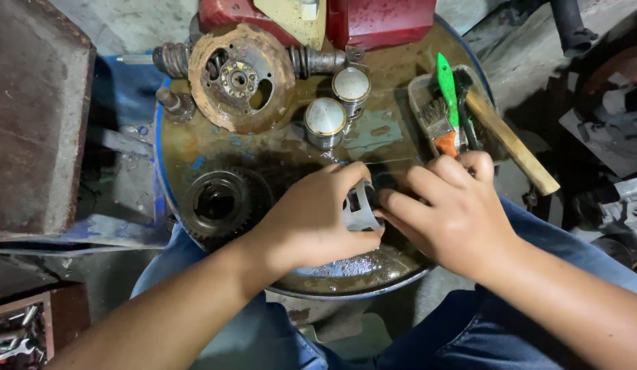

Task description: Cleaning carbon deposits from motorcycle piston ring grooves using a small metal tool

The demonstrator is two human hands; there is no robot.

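Observation:
A small grey metal engine part (360, 207) sits at the near side of a round oily drum top (373, 133). My left hand (311, 219) wraps around the part's left side. My right hand (448, 205) presses its fingers against the part's right side. Both hands cover most of the part, so its shape is unclear. Two shiny pistons (325, 122) (351, 88) stand upright just beyond my hands.
A rusty flywheel plate on a shaft (239, 77) lies at the back, a dark gear (219, 202) at the left. A tray at the right holds a paintbrush (442, 127), a green-handled tool (446, 85) and a wooden stick (513, 140). Red casing (380, 20) stands behind.

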